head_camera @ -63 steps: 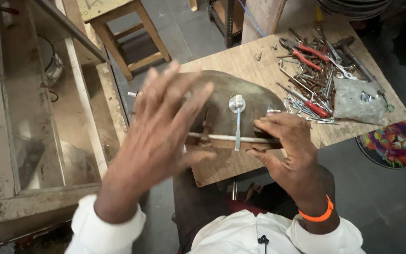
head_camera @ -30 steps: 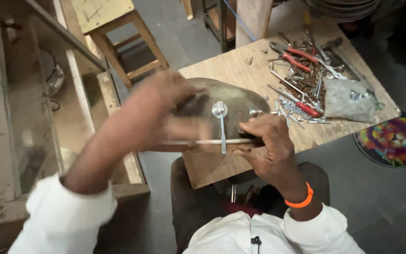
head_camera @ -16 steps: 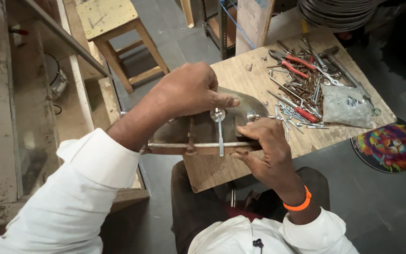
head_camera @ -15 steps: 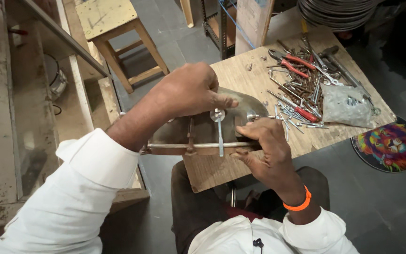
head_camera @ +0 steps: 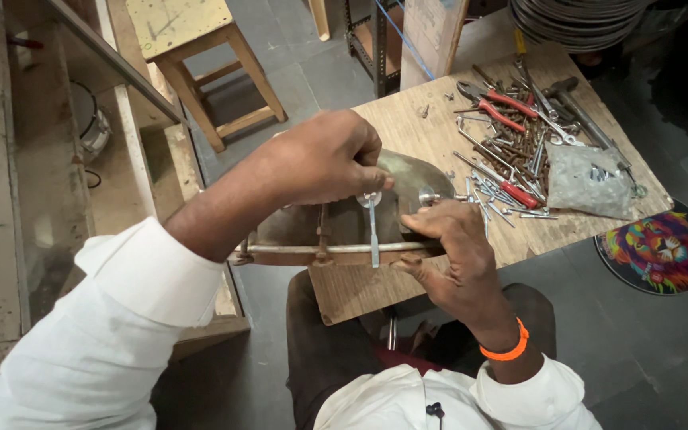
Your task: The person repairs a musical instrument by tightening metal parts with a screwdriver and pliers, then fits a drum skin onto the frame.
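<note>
The right hand [head_camera: 451, 255] grips the near rim of the metal drum shell [head_camera: 344, 227], which rests on the wooden table's [head_camera: 431, 135] near edge. The left hand [head_camera: 324, 159] is clenched over the shell's tension rod [head_camera: 373, 231]. Loose tools [head_camera: 519, 151] lie beyond.

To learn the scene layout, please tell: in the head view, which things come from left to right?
Yellow-topped wooden stool → left hand → right hand → red-handled pliers → grey plastic bag → colourful round lion picture.
</note>
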